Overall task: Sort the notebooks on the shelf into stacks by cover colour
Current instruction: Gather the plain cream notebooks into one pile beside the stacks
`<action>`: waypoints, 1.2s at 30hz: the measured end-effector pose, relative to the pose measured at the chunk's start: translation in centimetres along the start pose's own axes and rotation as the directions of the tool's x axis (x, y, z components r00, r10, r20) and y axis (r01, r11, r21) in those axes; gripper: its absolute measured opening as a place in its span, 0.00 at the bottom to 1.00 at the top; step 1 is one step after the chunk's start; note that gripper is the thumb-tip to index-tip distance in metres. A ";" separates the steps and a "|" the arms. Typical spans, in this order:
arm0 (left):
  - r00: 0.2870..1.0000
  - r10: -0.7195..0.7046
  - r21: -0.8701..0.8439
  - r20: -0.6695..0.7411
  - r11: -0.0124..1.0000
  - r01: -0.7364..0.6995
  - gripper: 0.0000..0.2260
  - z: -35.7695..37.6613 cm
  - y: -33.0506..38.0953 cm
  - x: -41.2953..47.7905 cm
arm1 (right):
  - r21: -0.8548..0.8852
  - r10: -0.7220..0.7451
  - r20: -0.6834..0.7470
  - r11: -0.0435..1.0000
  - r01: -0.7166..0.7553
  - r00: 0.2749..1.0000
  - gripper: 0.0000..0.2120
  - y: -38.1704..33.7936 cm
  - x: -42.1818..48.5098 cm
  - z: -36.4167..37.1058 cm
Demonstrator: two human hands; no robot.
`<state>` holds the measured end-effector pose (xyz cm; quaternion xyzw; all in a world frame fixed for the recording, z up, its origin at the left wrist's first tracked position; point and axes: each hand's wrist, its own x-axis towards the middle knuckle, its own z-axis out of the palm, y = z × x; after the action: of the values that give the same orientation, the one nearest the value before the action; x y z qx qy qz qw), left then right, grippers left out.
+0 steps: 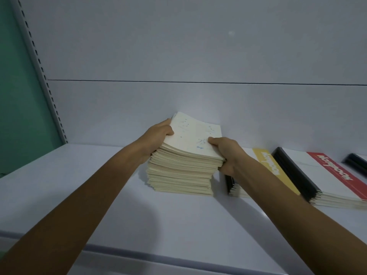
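My left hand (158, 133) and right hand (224, 151) clamp the cream notebook stack's (182, 167) upper half (keeping covers squared) for lifting together.

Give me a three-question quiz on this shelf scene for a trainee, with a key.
1. True or false: the left hand and the right hand both grip the upper part of the cream stack.
2. Which cover lies closest to the right of that stack? A) pink notebook B) yellow notebook C) green notebook
3. Fill in: the stacks rest on a pale grey ___.

Key: 1 true; 2 B; 3 shelf.
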<state>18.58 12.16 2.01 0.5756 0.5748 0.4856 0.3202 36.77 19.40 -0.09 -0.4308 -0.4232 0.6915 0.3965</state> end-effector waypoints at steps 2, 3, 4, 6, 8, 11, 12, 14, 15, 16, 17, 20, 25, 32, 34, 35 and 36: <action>0.999 0.016 0.012 -0.037 1.000 -0.015 0.14 0.4 -0.4 0.1 | 0.014 -0.004 0.012 1.000 0.003 1.000 0.07 0.2 0.1 -0.2; 0.997 0.054 0.057 -0.056 0.997 -0.051 0.22 0.5 -0.8 0.3 | 0.021 -0.002 0.023 1.000 0.002 1.000 0.10 0.2 0.2 -0.2; 0.986 0.155 0.133 -0.060 0.980 -0.146 0.29 0.2 -1.4 0.1 | 0.023 0.002 0.037 1.000 -0.003 0.999 0.12 0.1 0.2 -0.3; 0.920 0.391 0.340 -0.022 0.869 -0.360 0.31 -0.3 -2.5 -0.3 | 0.026 0.006 0.043 1.000 -0.007 0.999 0.16 0.0 0.4 -0.3; 0.889 0.458 0.474 0.008 0.781 -0.407 0.29 -0.6 -3.0 -0.4 | 0.005 -0.007 0.018 1.000 0.007 1.000 0.19 0.1 0.6 -0.3; 0.901 0.434 0.511 -0.002 0.775 -0.372 0.31 -0.8 -3.0 -0.2 | -0.052 -0.029 0.004 0.998 0.030 1.000 0.20 0.1 0.7 -0.2; 0.899 0.437 0.532 -0.003 0.762 -0.369 0.32 -0.8 -2.9 -0.2 | -0.066 -0.034 0.009 0.997 0.035 0.999 0.19 0.1 0.6 -0.3; 0.890 0.456 0.569 -0.005 0.733 -0.372 0.34 -0.7 -2.6 -0.3 | -0.086 -0.052 0.009 0.995 0.053 0.999 0.20 -0.1 0.5 -0.6; 0.883 0.469 0.585 -0.015 0.720 -0.373 0.36 -0.7 -2.3 -0.4 | -0.097 -0.066 0.002 0.993 0.066 0.998 0.21 -0.2 0.5 -0.8; 0.877 0.480 0.597 -0.027 0.711 -0.371 0.37 -0.7 -2.1 -0.4 | -0.104 -0.080 -0.006 0.991 0.079 0.997 0.22 -0.2 0.6 -0.9; 0.870 0.491 0.613 -0.034 0.698 -0.370 0.37 -0.6 -1.9 -0.4 | -0.103 -0.091 -0.010 0.991 0.089 0.996 0.22 -0.1 0.6 -1.0; 0.846 0.533 0.688 -0.001 0.615 -0.386 0.37 -0.4 -1.3 -0.8 | -0.116 -0.122 -0.022 0.986 0.118 0.992 0.27 0.0 0.3 -0.9; 0.800 0.600 0.717 -0.032 0.571 -0.400 0.30 0.9 -1.6 -2.2 | -0.131 -0.172 -0.035 0.977 0.166 0.984 0.34 0.6 0.8 -1.4; 0.925 -0.231 -0.423 -0.300 0.902 0.088 0.29 -0.7 -5.2 -2.8 | 0.013 -0.091 -0.035 0.996 0.091 0.995 0.36 3.0 0.9 -2.2; 0.940 -0.329 -0.618 -0.088 0.759 0.208 0.32 -0.4 -5.8 -2.9 | 0.051 -0.093 -0.014 0.994 0.094 0.996 0.36 3.2 1.0 -1.8; 0.940 -0.340 -0.633 -0.040 0.736 0.239 0.33 -0.1 -5.8 -2.9 | 0.065 -0.094 -0.003 0.993 0.094 0.996 0.37 3.1 1.0 -1.7; 0.938 -0.346 -0.613 -0.021 0.746 0.261 0.33 0.1 -5.7 -2.7 | 0.072 -0.089 0.008 0.993 0.088 0.996 0.38 3.0 1.0 -1.6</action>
<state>17.02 10.30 -3.84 0.3088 0.4966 0.6212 0.5216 37.37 19.72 -3.56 -0.3931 -0.4190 0.6904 0.4395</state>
